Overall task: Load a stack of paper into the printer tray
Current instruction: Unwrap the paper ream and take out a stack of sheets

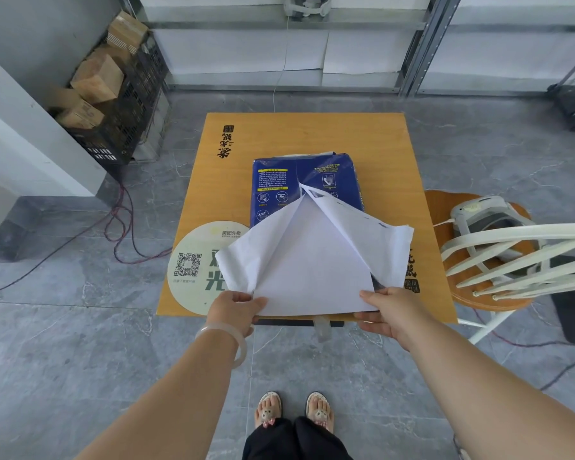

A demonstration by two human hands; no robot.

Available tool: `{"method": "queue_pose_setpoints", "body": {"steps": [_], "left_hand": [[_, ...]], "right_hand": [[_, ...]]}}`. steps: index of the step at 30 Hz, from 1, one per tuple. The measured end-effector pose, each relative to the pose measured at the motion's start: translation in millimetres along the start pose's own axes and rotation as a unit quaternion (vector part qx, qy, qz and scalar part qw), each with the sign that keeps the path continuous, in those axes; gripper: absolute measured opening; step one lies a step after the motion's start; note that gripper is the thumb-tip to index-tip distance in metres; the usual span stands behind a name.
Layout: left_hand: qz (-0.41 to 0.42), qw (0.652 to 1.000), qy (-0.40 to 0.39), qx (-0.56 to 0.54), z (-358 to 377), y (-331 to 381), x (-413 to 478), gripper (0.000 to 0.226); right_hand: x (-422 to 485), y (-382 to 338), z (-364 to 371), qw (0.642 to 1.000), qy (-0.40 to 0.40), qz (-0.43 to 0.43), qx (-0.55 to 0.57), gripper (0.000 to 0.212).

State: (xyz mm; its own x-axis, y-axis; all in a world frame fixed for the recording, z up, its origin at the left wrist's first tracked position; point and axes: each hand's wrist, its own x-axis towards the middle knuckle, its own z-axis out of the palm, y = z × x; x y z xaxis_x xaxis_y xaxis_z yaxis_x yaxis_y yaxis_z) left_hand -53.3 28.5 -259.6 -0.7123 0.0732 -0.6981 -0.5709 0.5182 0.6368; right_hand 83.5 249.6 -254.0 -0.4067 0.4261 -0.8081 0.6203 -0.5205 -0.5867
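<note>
A blue paper ream wrapper [279, 180] lies on the square wooden table [379, 144], torn open along its middle. Its white inner flaps [246, 260] are spread to the left and right, baring the white paper stack [312, 267] inside. My left hand [234, 308] grips the near left corner of the stack and flap at the table's front edge. At the near right corner, my right hand [390, 310] holds the stack with the thumb on top and the fingers beneath. No printer or printer tray is in view.
A round white sign with a QR code [193, 263] lies on the table's front left. A chair [498, 254] carrying a grey device stands to the right. A black crate of cardboard boxes [113, 104] sits at the back left. Cables run over the grey floor.
</note>
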Motion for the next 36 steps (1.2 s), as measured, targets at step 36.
{"method": "queue_pose_setpoints", "body": {"steps": [36], "left_hand": [[-0.123, 0.982, -0.125, -0.073, 6, -16, -11, 0.015]], "right_hand": [[-11, 13, -12, 0.996, -0.015, 0.027, -0.087, 0.023]]}}
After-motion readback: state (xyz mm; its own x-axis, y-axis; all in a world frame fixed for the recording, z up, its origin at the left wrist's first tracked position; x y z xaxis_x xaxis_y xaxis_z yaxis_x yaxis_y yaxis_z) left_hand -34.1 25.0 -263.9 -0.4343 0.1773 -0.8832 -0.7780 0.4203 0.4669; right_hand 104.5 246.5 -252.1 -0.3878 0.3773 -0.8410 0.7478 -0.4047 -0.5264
